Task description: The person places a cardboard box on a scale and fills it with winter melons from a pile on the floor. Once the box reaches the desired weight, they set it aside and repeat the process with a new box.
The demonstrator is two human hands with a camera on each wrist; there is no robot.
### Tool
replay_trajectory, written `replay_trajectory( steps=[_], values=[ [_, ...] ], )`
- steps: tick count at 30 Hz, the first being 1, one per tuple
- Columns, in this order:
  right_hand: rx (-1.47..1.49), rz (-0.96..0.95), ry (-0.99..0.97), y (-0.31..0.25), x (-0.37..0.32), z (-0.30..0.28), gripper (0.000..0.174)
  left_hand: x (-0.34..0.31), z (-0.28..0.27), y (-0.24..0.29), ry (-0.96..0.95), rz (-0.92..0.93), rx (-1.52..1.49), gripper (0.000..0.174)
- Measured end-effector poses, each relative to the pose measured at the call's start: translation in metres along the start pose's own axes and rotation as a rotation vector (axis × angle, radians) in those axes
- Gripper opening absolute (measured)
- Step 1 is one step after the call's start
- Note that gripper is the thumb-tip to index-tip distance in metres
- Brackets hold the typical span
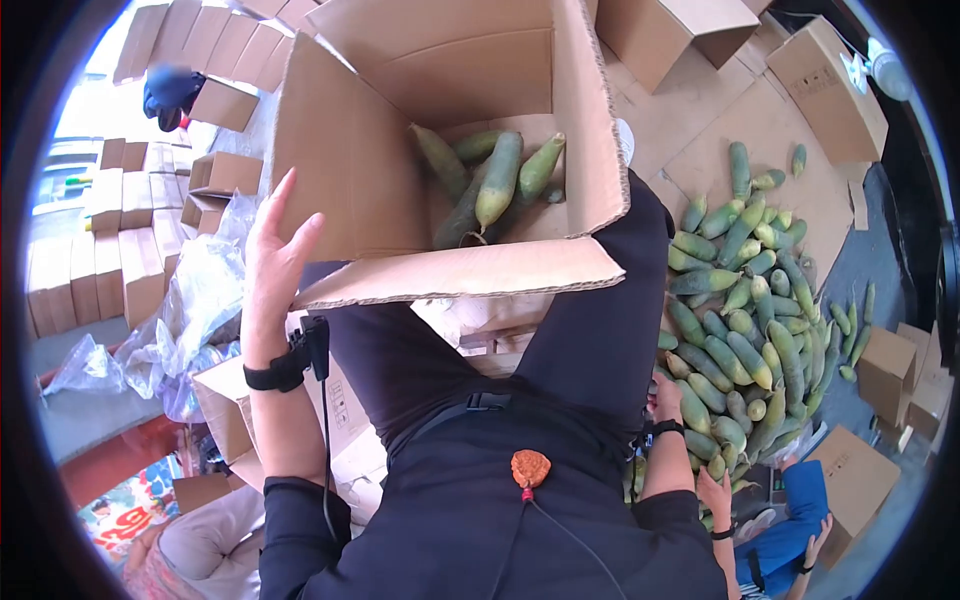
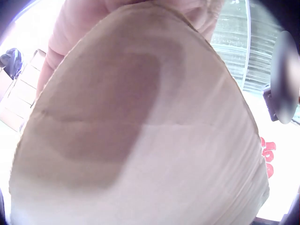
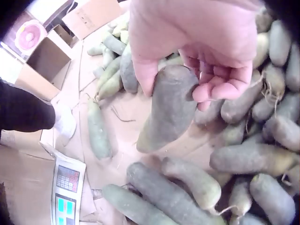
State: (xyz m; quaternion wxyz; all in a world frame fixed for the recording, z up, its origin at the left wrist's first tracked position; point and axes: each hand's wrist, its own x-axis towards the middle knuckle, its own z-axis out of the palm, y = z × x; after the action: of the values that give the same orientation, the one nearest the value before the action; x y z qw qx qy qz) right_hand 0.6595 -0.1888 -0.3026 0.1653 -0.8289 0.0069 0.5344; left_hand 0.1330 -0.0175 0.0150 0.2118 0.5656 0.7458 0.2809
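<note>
In the right wrist view my right hand (image 3: 197, 42) pinches the end of a green radish (image 3: 171, 110) between thumb and curled fingers. The radish hangs slantwise above cardboard, with other radishes (image 3: 262, 159) around it. The head view has this hand low beside my right thigh, at the near side of the radish pile (image 1: 740, 340). My left hand (image 1: 275, 255), fingers extended and thumb spread, rests along the left side of an open cardboard box (image 1: 340, 160). Inside lie several green radishes (image 1: 498, 185). A cardboard flap (image 2: 140, 122) fills most of the left wrist view, partly hiding that hand.
A scale with a keypad (image 3: 68, 183) stands near my shoe (image 3: 65, 122). At the lower right another person's hand (image 1: 715, 495) reaches to the pile. Plastic bags (image 1: 195, 310) and stacked cartons (image 1: 100, 260) are on the left; more boxes (image 1: 830, 95) stand at the right.
</note>
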Motion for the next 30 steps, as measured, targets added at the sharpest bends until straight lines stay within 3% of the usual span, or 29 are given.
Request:
replay_trajectory(
  steps=[6, 10, 11, 15, 18, 21, 25, 27, 29, 30],
  values=[
    [-0.019, -0.298, 0.109, -0.054, -0.033, -0.056, 0.029, -0.003, -0.005, -0.003, 0.009, 0.035, -0.093, 0.058],
    [0.207, -0.559, 0.148, -0.114, -0.066, -0.096, 0.027, -0.004, -0.005, -0.005, 0.027, 0.065, -0.056, 0.056],
    [0.173, -0.634, 0.230, -0.137, -0.090, -0.101, 0.024, -0.005, -0.005, -0.006, 0.029, 0.072, -0.055, 0.056],
    [0.240, -0.992, 0.175, -0.221, -0.187, -0.111, 0.015, -0.010, -0.008, -0.003, 0.095, 0.157, 0.052, 0.060],
    [0.079, -1.241, 0.136, -0.276, -0.268, -0.097, 0.029, -0.015, -0.009, -0.002, 0.127, 0.183, 0.052, 0.062],
    [-0.109, -1.476, -0.028, -0.321, -0.344, -0.062, 0.039, -0.018, -0.009, -0.003, 0.129, 0.143, 0.034, 0.063],
    [-0.456, -1.608, -0.154, -0.352, -0.418, 0.022, 0.033, -0.019, -0.008, 0.000, 0.127, 0.143, 0.011, 0.063],
    [-0.629, -1.704, -0.317, -0.365, -0.424, 0.070, 0.029, -0.020, -0.009, 0.004, 0.127, 0.103, 0.039, 0.060],
    [-0.851, -1.815, -0.346, -0.373, -0.417, 0.123, 0.034, -0.020, -0.010, 0.004, 0.128, 0.105, 0.034, 0.060],
    [-0.978, -1.813, -0.266, -0.371, -0.415, 0.150, 0.040, -0.020, -0.010, 0.004, 0.127, 0.106, 0.030, 0.060]
  ],
)
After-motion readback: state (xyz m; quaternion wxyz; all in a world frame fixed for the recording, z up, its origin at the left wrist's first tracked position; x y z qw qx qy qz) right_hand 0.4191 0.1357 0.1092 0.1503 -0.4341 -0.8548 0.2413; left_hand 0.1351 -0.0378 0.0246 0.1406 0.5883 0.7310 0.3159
